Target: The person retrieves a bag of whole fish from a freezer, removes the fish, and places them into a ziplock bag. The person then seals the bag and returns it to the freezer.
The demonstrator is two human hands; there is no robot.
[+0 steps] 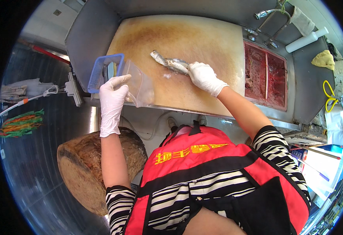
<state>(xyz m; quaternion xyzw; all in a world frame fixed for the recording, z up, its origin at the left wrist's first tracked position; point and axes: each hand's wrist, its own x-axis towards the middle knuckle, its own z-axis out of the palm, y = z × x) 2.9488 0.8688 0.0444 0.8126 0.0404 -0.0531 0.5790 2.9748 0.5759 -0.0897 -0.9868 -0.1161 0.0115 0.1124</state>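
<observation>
A whitish glove covers each hand. My right hand (204, 77) is closed around one end of a silvery fish (171, 63), which lies on a large, stained cutting board (189, 97). The fish's other end points to the upper left. Near the board's left front edge, my left hand (114, 101) pinches the edge of a clear plastic bag (139, 83) between thumb and fingers. The bag hangs partly over the board's front edge. Whether it holds anything cannot be told.
A blue plastic basket (93, 77) with a sponge (111, 70) stands left of the bag. Right of the board are a reddish sink basin (255, 79) and a faucet (274, 26). Yellow-handled scissors (329, 97) hang far right. A thick wooden block (80, 170) stands below left.
</observation>
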